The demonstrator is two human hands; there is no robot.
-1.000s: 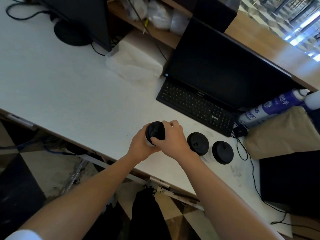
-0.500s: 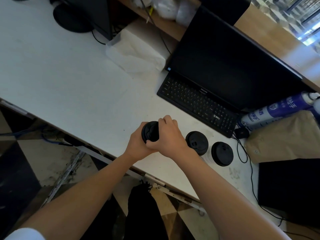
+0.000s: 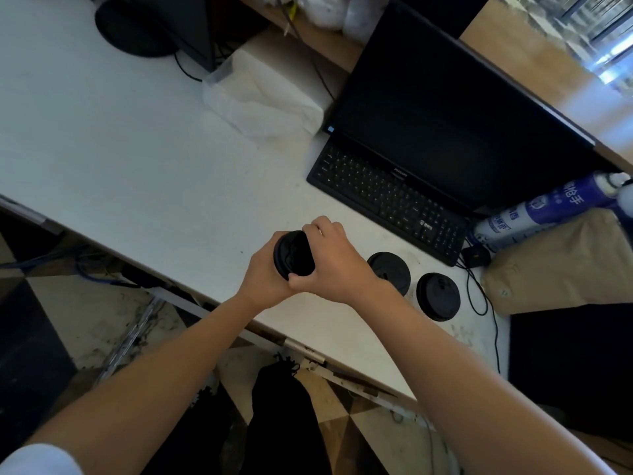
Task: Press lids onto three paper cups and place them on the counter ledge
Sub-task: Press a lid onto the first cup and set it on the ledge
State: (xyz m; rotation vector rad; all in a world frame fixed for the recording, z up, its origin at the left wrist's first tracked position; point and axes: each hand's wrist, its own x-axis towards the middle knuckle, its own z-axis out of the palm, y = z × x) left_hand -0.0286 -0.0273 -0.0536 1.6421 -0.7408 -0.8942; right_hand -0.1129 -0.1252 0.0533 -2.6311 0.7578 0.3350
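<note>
Black lid (image 3: 294,253) sits between left hand (image 3: 263,277) and right hand (image 3: 334,260), both clamped on it.

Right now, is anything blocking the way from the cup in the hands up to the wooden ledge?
Yes. The keyboard and the big monitor sit between the held cup and the wooden ledge, so the cup likely must go over or around them.
</note>
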